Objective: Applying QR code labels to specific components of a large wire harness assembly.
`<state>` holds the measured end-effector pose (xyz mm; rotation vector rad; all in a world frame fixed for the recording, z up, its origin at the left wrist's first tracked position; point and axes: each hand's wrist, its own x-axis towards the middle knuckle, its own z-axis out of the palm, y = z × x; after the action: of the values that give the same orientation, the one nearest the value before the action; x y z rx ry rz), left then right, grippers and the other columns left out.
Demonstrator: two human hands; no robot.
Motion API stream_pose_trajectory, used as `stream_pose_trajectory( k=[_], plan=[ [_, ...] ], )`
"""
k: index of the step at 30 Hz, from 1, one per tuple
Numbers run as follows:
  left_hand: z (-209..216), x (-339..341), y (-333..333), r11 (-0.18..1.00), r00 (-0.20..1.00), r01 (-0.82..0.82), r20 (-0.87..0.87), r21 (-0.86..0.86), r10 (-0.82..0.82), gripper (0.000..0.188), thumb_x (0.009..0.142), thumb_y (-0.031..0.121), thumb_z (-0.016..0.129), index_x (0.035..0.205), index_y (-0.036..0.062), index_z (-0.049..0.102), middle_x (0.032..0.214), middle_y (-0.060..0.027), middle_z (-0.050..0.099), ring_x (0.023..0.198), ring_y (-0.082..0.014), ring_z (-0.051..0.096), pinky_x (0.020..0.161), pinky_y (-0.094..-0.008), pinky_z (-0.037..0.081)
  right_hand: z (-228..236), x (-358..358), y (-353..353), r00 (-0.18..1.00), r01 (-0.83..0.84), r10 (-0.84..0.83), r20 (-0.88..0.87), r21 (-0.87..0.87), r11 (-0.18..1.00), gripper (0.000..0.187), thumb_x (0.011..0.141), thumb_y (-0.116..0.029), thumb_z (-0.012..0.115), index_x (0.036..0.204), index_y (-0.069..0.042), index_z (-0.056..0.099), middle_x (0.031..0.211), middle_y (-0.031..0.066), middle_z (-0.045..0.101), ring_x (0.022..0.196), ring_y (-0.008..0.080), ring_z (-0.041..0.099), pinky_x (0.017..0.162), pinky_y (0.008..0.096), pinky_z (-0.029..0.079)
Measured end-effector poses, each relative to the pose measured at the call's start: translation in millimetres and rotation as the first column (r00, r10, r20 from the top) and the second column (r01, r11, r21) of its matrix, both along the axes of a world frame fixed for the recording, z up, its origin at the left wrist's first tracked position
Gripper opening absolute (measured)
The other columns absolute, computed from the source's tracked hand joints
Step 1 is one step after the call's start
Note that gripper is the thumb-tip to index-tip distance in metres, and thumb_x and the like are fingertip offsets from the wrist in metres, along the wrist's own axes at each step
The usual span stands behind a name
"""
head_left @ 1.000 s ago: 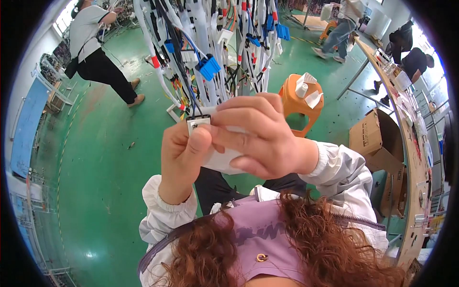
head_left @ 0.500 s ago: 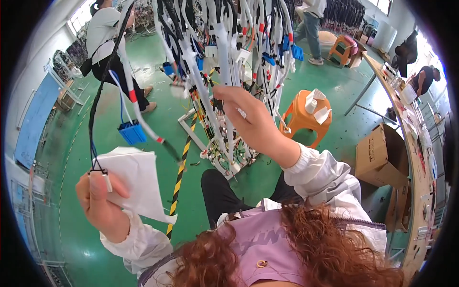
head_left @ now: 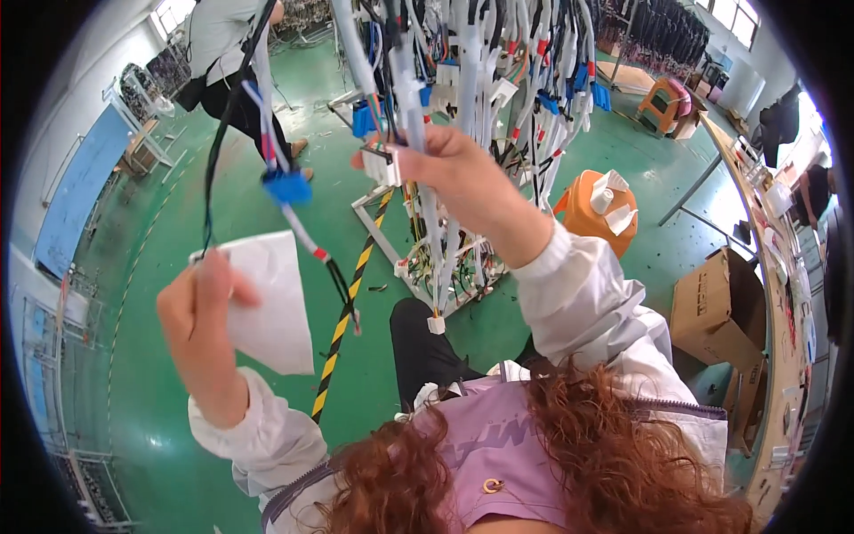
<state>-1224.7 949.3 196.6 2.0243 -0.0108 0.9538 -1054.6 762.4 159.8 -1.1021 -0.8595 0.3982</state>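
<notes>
My left hand [head_left: 203, 334] is closed with a white paper sheet [head_left: 271, 307] in it. A black cable [head_left: 222, 147] runs down into the same fingers; blur and the fingers hide its end. My right hand [head_left: 467, 182] is pinching a white connector [head_left: 382, 166] with thin wires coming out of its top. Behind that hand hangs a thick wiring harness [head_left: 467, 80] of white and black sleeved cables. Between my hands a blue connector [head_left: 287, 187] hangs on a cable, and a white sleeved branch with a red band [head_left: 319, 254] dangles below it.
An orange stool [head_left: 583, 214] with crumpled white paper [head_left: 608, 191] stands right of the harness. Cardboard boxes [head_left: 712, 307] sit beside a long wooden bench [head_left: 756, 214]. A person [head_left: 218, 62] stands at the far left. Striped floor tape [head_left: 351, 303] crosses the green floor.
My right hand has taken hold of the white connector, which hung loose to its left before. My left hand has risen slightly with the paper. The blue connector has swung, and the whole view has shifted.
</notes>
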Motion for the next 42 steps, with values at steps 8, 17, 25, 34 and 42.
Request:
stream_pose_trajectory(
  k=[8,17,25,34,42],
  plan=[
    [-48.9,36.9,-36.0,0.869,0.823,0.464,-0.278,-0.171,-0.495,0.033,0.085,0.029,0.051,0.073,0.0010,0.063,0.070,-0.0071,0.062,0.061,-0.0126,0.053,0.060,-0.0266,0.040,11.6,-2.3,-33.1,0.989,-0.116,0.109,-0.103,-0.067,0.991,0.026,0.084,-0.015,0.055,0.104,0.001,0.054,0.103,0.0064,0.057,0.091,0.0123,0.055,0.081,0.0268,0.041],
    [-54.4,66.3,-94.3,0.834,0.871,0.442,-0.062,-0.330,-0.487,0.024,0.086,0.021,0.056,0.088,-0.0016,0.061,0.074,-0.0031,0.060,0.060,-0.0082,0.049,0.054,-0.0224,0.038,26.5,-9.1,-64.4,0.999,-0.051,0.051,-0.005,-0.166,0.985,0.018,0.080,-0.021,0.062,0.079,-0.004,0.060,0.073,-0.0036,0.054,0.069,0.0050,0.045,0.064,0.0210,0.034],
    [-67.8,81.3,-92.7,0.510,0.648,0.590,-0.009,-0.626,-0.761,0.034,0.088,0.030,0.052,0.089,-0.0031,0.061,0.071,-0.0001,0.057,0.061,-0.0038,0.048,0.054,-0.0184,0.037,25.0,-11.1,-74.0,0.984,-0.067,0.102,0.147,-0.225,0.972,0.017,0.081,-0.019,0.062,0.082,-0.003,0.059,0.069,-0.0005,0.056,0.064,0.0065,0.051,0.060,0.0204,0.039],
    [-71.5,83.4,-104.3,0.577,0.732,0.593,0.078,-0.562,-0.677,0.033,0.085,0.019,0.042,0.100,-0.0070,0.055,0.093,-0.0086,0.060,0.077,-0.0132,0.056,0.069,-0.0271,0.043,27.9,-10.9,-76.9,0.952,0.147,-0.040,0.302,-0.340,0.929,0.017,0.082,-0.019,0.060,0.077,-0.005,0.053,0.063,-0.0047,0.049,0.059,0.0029,0.044,0.052,0.0185,0.032],
    [-65.8,86.9,-102.3,0.653,0.727,0.673,0.146,-0.347,-0.671,0.026,0.079,0.018,0.044,0.085,-0.0041,0.056,0.081,-0.0067,0.057,0.074,-0.0130,0.050,0.069,-0.0256,0.039,-2.7,-49.8,-103.6,0.955,0.296,-0.263,0.136,-0.470,0.832,0.026,0.089,-0.019,0.046,0.099,0.004,0.054,0.070,0.0012,0.052,0.067,0.0092,0.052,0.062,0.0199,0.040]
  ],
)
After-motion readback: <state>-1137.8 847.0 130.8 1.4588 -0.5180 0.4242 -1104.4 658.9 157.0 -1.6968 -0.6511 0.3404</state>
